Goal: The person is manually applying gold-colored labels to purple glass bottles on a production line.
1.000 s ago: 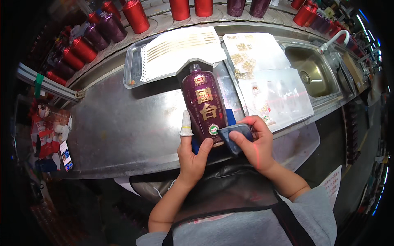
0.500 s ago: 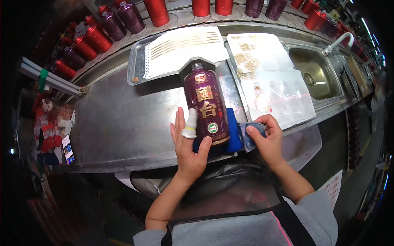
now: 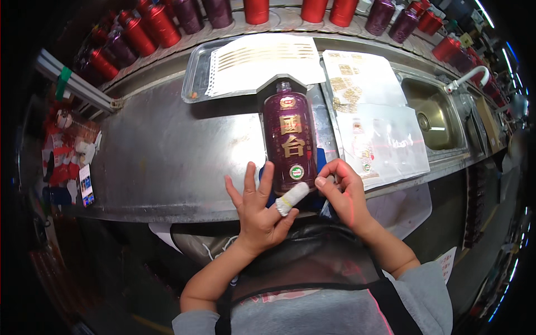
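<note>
A purple bottle with gold lettering and a round green-and-white emblem lies face up on the bench, its neck pointing away from me. Its neck end rests in a dark notched holder, and blue padding shows beneath its lower part. My left hand is open with fingers spread; its index finger, in a white finger cover, touches the bottle's lower edge. At the bottle's lower right corner, my right hand is closed in a pinch. Part of a thin bluish flat piece shows beneath it.
Sheets of gold strips lie on a clear tray. To the right are sheets of gold and coloured decals, then a sink with a white tap. Red and purple bottles line the conveyor behind.
My left hand has moved from the bottle's left side to its lower edge, fingers spreading. The right hand has come in to the bottle's corner, and the flat piece is now mostly hidden.
</note>
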A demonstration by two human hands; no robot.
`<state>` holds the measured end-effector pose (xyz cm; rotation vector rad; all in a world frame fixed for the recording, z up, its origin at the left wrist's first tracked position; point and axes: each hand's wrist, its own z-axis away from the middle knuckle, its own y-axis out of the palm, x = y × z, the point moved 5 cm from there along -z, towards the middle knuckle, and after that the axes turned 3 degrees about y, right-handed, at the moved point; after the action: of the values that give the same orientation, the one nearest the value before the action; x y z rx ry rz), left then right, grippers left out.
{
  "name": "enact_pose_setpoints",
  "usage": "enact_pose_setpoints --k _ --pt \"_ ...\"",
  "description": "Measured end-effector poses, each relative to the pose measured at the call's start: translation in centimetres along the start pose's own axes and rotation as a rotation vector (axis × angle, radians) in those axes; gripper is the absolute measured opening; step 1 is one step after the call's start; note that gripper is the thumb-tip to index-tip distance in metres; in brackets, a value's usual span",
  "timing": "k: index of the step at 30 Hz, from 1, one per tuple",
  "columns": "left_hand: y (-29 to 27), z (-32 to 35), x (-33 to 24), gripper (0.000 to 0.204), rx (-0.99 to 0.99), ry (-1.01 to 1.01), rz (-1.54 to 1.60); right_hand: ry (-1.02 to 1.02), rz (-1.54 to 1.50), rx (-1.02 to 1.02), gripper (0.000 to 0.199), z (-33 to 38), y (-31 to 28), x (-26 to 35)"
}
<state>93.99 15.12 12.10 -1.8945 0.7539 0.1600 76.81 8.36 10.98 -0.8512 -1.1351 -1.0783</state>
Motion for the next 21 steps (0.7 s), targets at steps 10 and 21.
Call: enact_pose_setpoints --k 10,21 --pt "0.6 2.8 1.7 0.039 -0.145 -0.311 0.117 -0.062 0.052 0.019 0.025 -0.2 1.0 -0.2" --pt "0.6 0.7 1.3 0.062 -0.25 -0.329 0.479 0.01 -0.015 0.065 0.016 -0.3 0.6 -0.3"
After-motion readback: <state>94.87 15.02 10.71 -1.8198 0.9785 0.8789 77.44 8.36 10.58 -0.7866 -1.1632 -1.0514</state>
